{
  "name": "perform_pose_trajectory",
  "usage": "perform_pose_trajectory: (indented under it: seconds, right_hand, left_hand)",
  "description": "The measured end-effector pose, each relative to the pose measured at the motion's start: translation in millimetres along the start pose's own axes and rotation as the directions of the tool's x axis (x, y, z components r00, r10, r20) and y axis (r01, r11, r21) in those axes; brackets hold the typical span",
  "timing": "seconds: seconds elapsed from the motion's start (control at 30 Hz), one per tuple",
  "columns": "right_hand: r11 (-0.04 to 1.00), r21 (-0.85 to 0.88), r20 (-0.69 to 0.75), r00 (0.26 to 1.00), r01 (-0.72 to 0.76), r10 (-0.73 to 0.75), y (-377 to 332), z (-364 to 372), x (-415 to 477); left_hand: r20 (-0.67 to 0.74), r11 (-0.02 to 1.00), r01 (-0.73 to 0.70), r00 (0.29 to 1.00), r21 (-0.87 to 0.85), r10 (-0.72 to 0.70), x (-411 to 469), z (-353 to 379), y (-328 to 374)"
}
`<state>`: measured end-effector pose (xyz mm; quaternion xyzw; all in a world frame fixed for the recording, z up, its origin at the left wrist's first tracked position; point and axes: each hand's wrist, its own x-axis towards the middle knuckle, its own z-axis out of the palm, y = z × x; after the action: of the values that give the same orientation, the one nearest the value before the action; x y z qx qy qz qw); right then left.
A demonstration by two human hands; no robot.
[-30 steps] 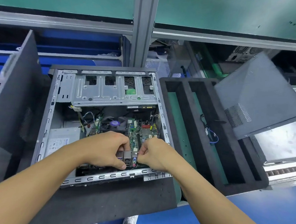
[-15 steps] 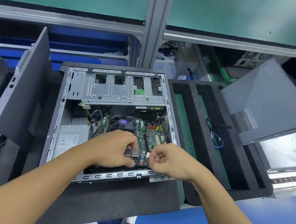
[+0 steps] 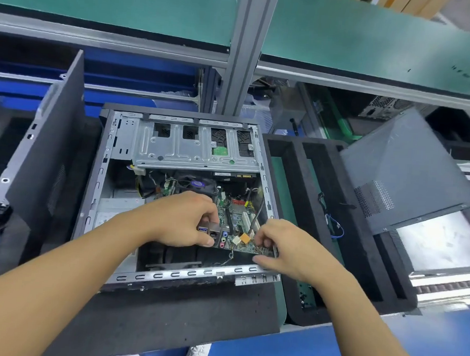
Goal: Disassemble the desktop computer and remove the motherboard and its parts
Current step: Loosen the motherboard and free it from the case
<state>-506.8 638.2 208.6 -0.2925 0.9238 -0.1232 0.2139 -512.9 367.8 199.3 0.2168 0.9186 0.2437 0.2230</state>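
Note:
An open desktop case (image 3: 93, 195) lies on its side on black foam, its metal drive cage (image 3: 197, 150) at the far end. Inside sits the green motherboard (image 3: 238, 219) with a black cooler fan (image 3: 197, 185), its near edge raised off the case floor. My left hand (image 3: 182, 220) grips the rear port block of the motherboard. My right hand (image 3: 284, 246) holds the board's near right corner, fingers curled over its edge. A thin black cable (image 3: 258, 212) runs across the board.
A black foam tray (image 3: 343, 241) with long slots lies to the right, a blue cable (image 3: 336, 226) in it. A grey side panel (image 3: 401, 172) leans at the far right, another dark panel (image 3: 44, 150) stands at the left. A green shelf and metal post rise behind.
The motherboard's near edge has lifted, exposing the dark case floor beneath. My right hand moved from a fist above the board to gripping its near right corner. The camera moved closer.

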Motion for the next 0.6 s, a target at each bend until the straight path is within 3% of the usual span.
perform_pose_trajectory:
  seconds: [0.1, 0.33, 0.47, 0.6]
  right_hand:
    - [0.993, 0.108, -0.091, 0.995, 0.042, -0.032, -15.3, 11.4, 2.1]
    - [0.939, 0.317, -0.142, 0.986, 0.133, -0.092, -37.1, 15.3, 9.8]
    - [0.975, 0.177, -0.065, 0.990, 0.136, -0.126, -31.2, 11.1, 2.9]
    - [0.974, 0.185, -0.100, 0.988, 0.132, -0.115, -21.5, 4.3, -5.0]
  left_hand:
    - [-0.006, 1.000, -0.010, 1.000, -0.007, 0.010, 0.2, -0.1, 0.5]
    - [-0.021, 1.000, -0.019, 1.000, 0.005, 0.019, 0.1, 0.7, -0.3]
    - [-0.041, 1.000, -0.010, 0.999, -0.025, 0.009, -0.5, 3.2, -1.0]
    - [-0.036, 0.999, -0.013, 0.999, -0.042, 0.011, -1.0, 4.6, -2.7]
